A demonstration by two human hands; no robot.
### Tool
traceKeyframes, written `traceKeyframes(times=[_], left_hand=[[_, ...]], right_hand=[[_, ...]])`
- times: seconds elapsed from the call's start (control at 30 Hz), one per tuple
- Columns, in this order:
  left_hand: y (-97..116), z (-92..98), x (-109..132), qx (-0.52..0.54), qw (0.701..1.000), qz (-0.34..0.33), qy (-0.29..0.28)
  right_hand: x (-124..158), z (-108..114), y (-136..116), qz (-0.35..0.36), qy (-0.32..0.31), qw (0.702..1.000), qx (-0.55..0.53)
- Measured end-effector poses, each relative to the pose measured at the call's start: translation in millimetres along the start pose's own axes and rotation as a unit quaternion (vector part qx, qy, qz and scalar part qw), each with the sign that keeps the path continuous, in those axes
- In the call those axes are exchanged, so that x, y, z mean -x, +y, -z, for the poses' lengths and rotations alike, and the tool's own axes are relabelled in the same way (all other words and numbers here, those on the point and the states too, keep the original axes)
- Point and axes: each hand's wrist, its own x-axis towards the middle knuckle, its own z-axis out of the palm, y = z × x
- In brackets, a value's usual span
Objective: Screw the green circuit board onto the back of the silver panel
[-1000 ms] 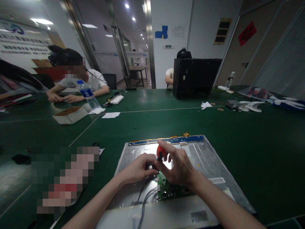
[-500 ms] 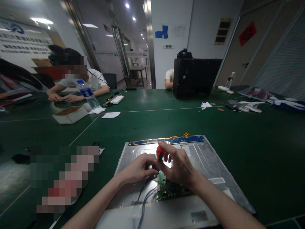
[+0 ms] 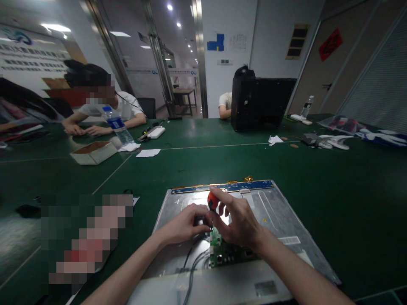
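My right hand grips the red and black handle of a screwdriver, held upright with its shaft pointing down at the corner of a green circuit board. Beside the tip, my left hand is closed in a pinch; what its fingertips hold, if anything, is hidden. The board sits on the metal back of a flat display panel. Grey and black cables run from the board's left side towards me. Along the panel's far edge lies a narrow blue circuit strip.
The panel lies on a green table. Further off are an open box, a tilted water bottle and a black monitor-like case. Paper scraps lie between. Several people sit around the table.
The screwdriver's handle has tilted slightly to the left, and my right fingers have shifted a little with it. My left hand stays in place.
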Motion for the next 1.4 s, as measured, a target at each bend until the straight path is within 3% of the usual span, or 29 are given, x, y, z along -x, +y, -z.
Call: traceKeyframes(times=[1.4], left_hand=[[2.0, 0.1, -1.8, -0.01, 1.0, -0.007, -0.006]], right_hand=[[-2.1, 1.8, -1.9, 0.008, 0.011, 1.0, -0.011]])
